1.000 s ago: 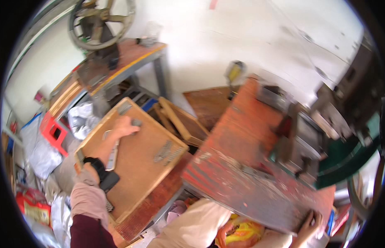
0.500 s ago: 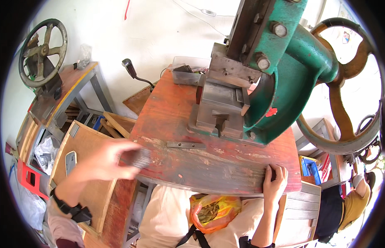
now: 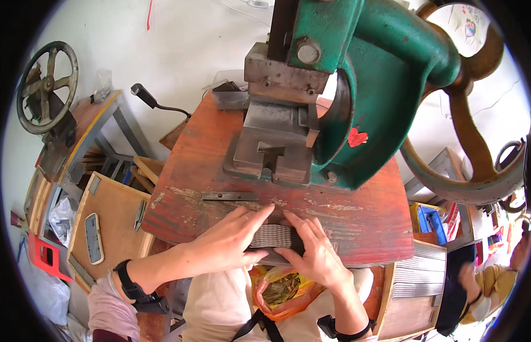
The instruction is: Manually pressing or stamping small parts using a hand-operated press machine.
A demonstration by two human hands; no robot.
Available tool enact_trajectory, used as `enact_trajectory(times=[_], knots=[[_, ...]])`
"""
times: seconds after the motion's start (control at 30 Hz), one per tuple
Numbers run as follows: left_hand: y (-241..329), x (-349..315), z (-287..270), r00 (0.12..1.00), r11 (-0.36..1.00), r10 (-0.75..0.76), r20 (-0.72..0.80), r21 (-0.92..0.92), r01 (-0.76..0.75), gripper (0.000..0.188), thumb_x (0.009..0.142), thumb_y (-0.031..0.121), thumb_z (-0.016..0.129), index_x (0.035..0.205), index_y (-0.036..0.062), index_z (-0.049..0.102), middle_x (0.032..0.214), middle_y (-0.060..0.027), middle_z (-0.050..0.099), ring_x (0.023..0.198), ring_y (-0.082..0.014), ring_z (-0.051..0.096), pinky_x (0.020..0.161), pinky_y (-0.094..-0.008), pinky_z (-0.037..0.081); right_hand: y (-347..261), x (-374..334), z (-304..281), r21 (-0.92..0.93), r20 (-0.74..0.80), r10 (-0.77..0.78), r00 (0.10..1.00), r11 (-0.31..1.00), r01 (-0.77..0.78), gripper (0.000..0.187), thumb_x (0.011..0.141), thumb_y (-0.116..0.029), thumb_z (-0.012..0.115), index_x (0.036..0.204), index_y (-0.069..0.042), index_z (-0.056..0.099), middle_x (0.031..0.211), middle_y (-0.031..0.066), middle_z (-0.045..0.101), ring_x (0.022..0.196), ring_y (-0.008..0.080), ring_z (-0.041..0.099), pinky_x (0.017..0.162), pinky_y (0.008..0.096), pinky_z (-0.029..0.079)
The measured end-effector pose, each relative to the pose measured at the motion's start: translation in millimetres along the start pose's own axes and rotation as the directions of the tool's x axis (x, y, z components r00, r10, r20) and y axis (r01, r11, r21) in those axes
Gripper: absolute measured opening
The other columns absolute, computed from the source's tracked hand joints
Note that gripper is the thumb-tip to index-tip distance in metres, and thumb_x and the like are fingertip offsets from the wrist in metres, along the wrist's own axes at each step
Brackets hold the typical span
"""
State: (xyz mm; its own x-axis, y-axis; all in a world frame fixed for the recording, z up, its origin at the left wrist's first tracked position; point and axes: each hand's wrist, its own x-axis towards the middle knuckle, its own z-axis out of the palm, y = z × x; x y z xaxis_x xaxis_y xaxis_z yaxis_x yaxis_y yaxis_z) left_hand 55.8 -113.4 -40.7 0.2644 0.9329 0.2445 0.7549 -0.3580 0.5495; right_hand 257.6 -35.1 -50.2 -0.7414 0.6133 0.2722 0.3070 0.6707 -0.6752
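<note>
A compact stack of thin grey metal strips is held at the front edge of the red-brown wooden bench. My left hand grips its left end, thumb on the near side and fingers on the far side. At the other end, my right hand closes round it the same way. Beyond the hands lies a flat metal bar with holes. Farther back stands a green press, its grey steel die block bolted low on the bench.
On my lap sits an orange-yellow plastic bag with small metal pieces inside. A wooden tray is at the left; another tray at the right holds rows of grey strips. The press's large handwheel curves beside the bench. A person is at far right.
My left hand has brought the stack rightward to in front of me. My right hand has left the bench's front edge and taken the stack's right end. The view has shifted.
</note>
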Motion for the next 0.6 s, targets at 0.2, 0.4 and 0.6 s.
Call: enact_trajectory(times=[0.2,0.4,0.6], knots=[[-12,-16,11,0.983,0.968,-0.123,-0.134,-0.237,0.089,0.087,0.073,0.011,0.077,0.143,0.0044,0.026,0.117,-0.0134,0.059,0.11,-0.0307,0.053,0.094,-0.0389,0.044,2,1,6,-0.037,-0.073,-0.047,0.996,0.998,0.044,0.059,0.071,-0.013,0.077,0.124,-0.001,0.054,0.116,0.0178,0.058,0.11,0.0349,0.052,0.093,0.0407,0.045],[-13,-14,11,0.982,0.965,-0.121,-0.145,-0.25,0.082,0.086,0.073,0.011,0.076,0.143,0.0047,0.028,0.116,-0.0118,0.06,0.107,-0.0299,0.055,0.092,-0.039,0.045,-3,3,2,-0.039,-0.08,0.014,0.997,0.999,-0.017,0.063,0.067,-0.013,0.079,0.124,-0.002,0.054,0.117,0.0165,0.057,0.111,0.0349,0.051,0.095,0.0415,0.043],[-12,-15,11,0.982,0.966,-0.128,-0.137,-0.241,0.092,0.083,0.074,0.012,0.075,0.142,0.005,0.029,0.116,-0.0106,0.06,0.106,-0.0299,0.053,0.09,-0.0389,0.046,0,2,0,0.0,-0.042,0.017,0.999,1.0,-0.017,0.065,0.066,-0.006,0.077,0.127,-0.003,0.052,0.121,0.0174,0.054,0.116,0.0363,0.049,0.098,0.043,0.042]])
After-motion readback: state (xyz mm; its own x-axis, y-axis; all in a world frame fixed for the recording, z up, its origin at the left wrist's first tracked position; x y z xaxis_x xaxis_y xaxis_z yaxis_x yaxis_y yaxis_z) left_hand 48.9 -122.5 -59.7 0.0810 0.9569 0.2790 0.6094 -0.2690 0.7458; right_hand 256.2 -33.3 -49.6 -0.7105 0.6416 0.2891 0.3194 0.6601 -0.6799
